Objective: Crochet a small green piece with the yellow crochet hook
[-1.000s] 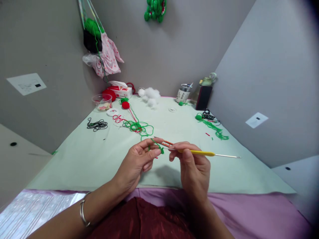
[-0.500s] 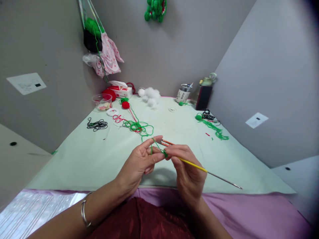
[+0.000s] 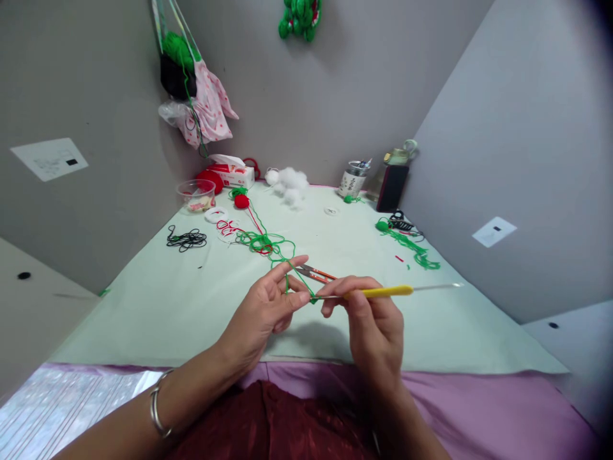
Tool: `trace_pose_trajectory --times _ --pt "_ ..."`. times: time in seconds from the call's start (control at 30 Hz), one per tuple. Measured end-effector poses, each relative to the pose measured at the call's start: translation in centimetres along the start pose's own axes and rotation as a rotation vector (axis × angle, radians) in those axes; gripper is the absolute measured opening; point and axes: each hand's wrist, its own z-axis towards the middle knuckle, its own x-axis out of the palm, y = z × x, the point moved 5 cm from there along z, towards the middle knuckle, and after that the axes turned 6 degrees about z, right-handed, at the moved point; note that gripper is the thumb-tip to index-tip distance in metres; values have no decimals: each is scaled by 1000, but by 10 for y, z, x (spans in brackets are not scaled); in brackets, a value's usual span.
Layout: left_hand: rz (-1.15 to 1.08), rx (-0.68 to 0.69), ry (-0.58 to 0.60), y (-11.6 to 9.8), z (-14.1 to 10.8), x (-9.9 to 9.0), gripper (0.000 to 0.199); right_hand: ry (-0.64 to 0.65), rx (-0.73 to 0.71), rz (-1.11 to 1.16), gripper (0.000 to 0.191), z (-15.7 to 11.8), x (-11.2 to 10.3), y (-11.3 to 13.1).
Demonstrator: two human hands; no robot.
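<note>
So I'm standing in the room watching this two-hand setup. Call the tiny green crochet piece (image 3: 313, 299) the middle of the clock, 12 being away from the person. It's up between the two hands, over the near part of the table (image 3: 167, 306).

Left hand (image 3: 268, 306) comes in from about 8 o'clock, thumb and fingers pinched on the edge of that piece. Its forefinger sticks out with the green yarn (image 3: 301, 277) running over it and down to the piece. Pretty sure that's for tension, since the strand looks straight there.

Right hand (image 3: 376, 319), at about 4, is closed around a yellow-handled crochet hook (image 3: 385, 292), kinda like a pen, probably for fine control. One metal end reaches the green piece, the other pokes out toward 3.

Orange-handled snips (image 3: 318, 275) lie just past the fingers at 12, handy for trimming I'd guess. The loose green yarn tangle (image 3: 258, 243) sits around 10 to 11, on the left hand's side, which likely lets it feed without crossing the hook. Black cord (image 3: 186, 239) is off at 10, red yarn ball (image 3: 241, 202) at 11, white stuffing (image 3: 292, 184) just shy of 12, phone (image 3: 393, 188) propped at 1, maybe parked back there for elbow room.
</note>
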Motion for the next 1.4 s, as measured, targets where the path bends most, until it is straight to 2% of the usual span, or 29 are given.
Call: trace_pose_trajectory --times 0.17,0.27,0.57,0.67,0.77,0.87,0.93,1.03,1.17,1.23,1.3,1.4 --pt "81 99 -69 0 1 -6 67 155 -372 -400 22 -12 10 15" --pt "73 111 -84 1 2 -8 65 190 -526 -569 27 -21 15 15" --pt "76 147 -93 -1 3 -8 62 149 -666 -731 45 -25 17 6" --pt "-8 32 -3 2 2 -2 67 101 -633 -777 43 -23 17 7" --pt "-110 -107 99 5 2 1 62 25 -463 -556 29 -16 10 11" --pt "-131 -90 82 2 3 -2 52 -69 -233 -229 23 -5 3 10" --pt "-106 -58 50 0 3 -2 54 -80 -138 -121 23 0 4 8" --pt "-59 -30 27 1 1 2 59 -6 -147 -180 21 1 10 5" --pt "-91 -27 30 4 0 4 59 59 -457 -525 34 -14 17 10" --pt "-148 -88 91 8 1 5 53 54 -509 -580 36 -17 16 10" --pt "-208 -122 123 9 3 2 42 -24 -385 -458 29 -13 8 9" --pt "-222 -73 75 5 5 -3 29 -150 -144 -155 23 -3 -3 4"
